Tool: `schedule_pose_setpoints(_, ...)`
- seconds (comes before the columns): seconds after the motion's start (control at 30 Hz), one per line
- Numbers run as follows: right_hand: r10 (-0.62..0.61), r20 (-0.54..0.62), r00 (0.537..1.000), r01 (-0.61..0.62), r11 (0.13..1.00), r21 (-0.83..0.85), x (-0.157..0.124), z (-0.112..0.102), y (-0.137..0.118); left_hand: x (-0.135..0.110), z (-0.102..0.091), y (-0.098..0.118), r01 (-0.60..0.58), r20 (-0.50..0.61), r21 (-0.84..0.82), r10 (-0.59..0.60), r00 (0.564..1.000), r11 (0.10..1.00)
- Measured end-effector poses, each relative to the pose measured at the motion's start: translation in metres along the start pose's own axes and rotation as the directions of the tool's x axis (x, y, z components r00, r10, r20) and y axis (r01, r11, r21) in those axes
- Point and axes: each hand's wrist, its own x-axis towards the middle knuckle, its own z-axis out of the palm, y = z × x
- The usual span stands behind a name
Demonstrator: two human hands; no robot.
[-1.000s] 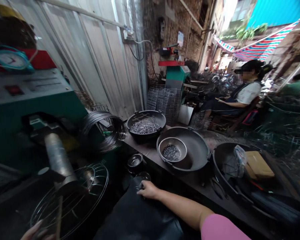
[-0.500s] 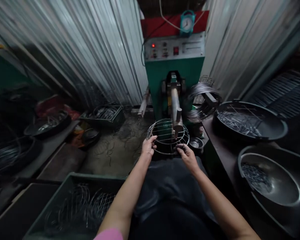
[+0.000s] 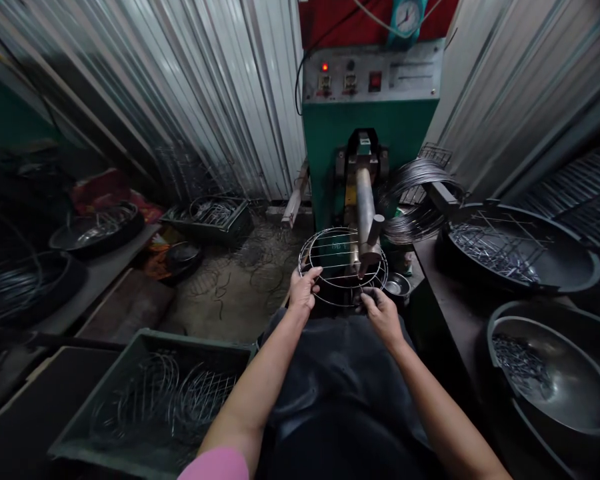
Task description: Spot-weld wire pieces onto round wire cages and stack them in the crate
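A round wire rack (image 3: 333,257) with parallel cross wires and a second ring below is held level in front of me. My left hand (image 3: 304,288) grips its left rim, thumb on top. At the near right rim, my right hand (image 3: 380,308) is closed with fingertips pinched; a small dark piece seems to be between them, too small to make out. Just above that rim is the electrode tip (image 3: 361,272) of a green spot welding machine (image 3: 325,153), under its thick metal arm (image 3: 367,207). I cannot tell whether the tip touches the wire.
At the lower left a green crate (image 3: 150,337) holds several wire racks. Wide pans (image 3: 575,267) and a bowl (image 3: 580,360) with short metal pieces stand on the right bench. A wire coil (image 3: 420,180) hangs beside the machine. A small metal dish (image 3: 397,285) sits near my right hand.
The camera view has shifted, so the machine appears lower detail-wise closer and further right. Both hands keep their hold at the rack, which stays under the welder's arm.
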Motion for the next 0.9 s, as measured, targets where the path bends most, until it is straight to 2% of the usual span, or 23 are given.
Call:
schedule_pose_setpoints(0.2,0.007,-0.023,1.0,-0.007,0.999,0.039,0.001,0.001,0.003,0.005,-0.002,-0.003,0.024,-0.018,0.005,-0.024,1.0,1.0)
schedule_pose_setpoints(0.67,-0.048,-0.041,0.998,0.046,0.998,-0.041,0.012,-0.001,-0.003,0.016,0.004,-0.004,0.075,-0.036,0.012,-0.074,0.997,0.997)
schedule_pose_setpoints(0.9,-0.006,-0.045,0.999,0.006,1.0,-0.009,0.011,0.001,-0.006,0.018,0.003,-0.006,0.111,-0.085,0.075,-0.104,0.991,0.991)
